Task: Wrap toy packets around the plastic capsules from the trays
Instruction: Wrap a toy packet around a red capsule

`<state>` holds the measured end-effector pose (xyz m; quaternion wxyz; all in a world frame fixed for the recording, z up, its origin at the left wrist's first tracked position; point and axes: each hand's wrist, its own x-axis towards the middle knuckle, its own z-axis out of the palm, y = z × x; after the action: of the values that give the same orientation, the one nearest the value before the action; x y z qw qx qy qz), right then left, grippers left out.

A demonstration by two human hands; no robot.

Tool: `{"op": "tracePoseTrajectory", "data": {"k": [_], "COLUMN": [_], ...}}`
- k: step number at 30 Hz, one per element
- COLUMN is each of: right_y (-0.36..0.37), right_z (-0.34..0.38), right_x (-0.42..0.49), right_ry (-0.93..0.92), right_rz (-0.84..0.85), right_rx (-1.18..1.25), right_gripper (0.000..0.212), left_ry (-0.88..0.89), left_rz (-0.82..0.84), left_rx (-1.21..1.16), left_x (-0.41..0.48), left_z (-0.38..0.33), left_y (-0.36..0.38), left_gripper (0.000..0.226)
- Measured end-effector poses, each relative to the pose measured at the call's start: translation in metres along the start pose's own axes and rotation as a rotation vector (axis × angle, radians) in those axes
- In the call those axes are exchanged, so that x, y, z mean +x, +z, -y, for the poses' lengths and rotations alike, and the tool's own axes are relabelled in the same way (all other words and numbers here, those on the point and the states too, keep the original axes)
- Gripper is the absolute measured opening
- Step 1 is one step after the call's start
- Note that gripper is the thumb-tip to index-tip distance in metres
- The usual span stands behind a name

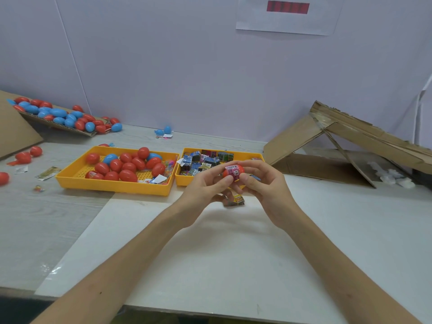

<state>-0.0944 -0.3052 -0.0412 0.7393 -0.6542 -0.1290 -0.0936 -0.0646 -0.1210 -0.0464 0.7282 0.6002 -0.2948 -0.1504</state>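
- Red capsule (242,170): centre of frame, held above the tabletop (46,218) between both hands, in front of the right-hand tray.
- Left hand (205,187): fingers curled, thumb and fingertips pinching the capsule's left side.
- Right hand (265,185): fingers curled, gripping the capsule's right side.
- Pink printed packet (231,171): lying against the capsule's upper face.
- Left yellow tray (112,186): red and blue capsules.
- Right yellow tray (245,155): packets.
- Loose yellow packet (238,199): on the tabletop just below the hands.
- Folded cardboard (327,141): right of frame.
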Motion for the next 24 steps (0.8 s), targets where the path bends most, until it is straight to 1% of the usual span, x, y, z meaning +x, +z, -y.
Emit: {"op": "tracePoseTrajectory", "data": {"k": [5,10,15,19,22,24], "right_y": [0.0001,0.0006,0.0012,0.0033,0.0038,0.0041], "right_z": [0.0001,-0.0001,-0.0001,-0.0014,-0.0022,-0.0027], "right_x": [0.0002,0.0005,0.0008,0.0002,0.0002,0.0006], "right_ry": [0.000,0.008,0.017,0.025,0.026,0.031], "right_rz": [0.011,0.006,0.013,-0.007,-0.032,-0.049], "right_rx": [0.016,0.026,0.019,-0.025,-0.057,-0.065], "right_gripper": [0.036,0.035,0.035,0.038,0.035,0.033], "left_ry": [0.021,0.024,0.005,-0.020,-0.037,-0.047], "left_rz": [-0.024,-0.021,-0.035,-0.053,-0.068,-0.090], "left_rx": [0.045,0.039,0.048,0.091,0.102,0.105], "left_x": [0.0003,0.0006,0.0013,0.0012,0.0014,0.0023], "left_z": [0.0004,0.0000,-0.0016,-0.0026,-0.0013,-0.0003], "left_y": [0.0005,0.0004,0.0012,0.0022,0.0032,0.0035], "left_gripper": [0.043,0.046,0.033,0.035,0.037,0.034]}}
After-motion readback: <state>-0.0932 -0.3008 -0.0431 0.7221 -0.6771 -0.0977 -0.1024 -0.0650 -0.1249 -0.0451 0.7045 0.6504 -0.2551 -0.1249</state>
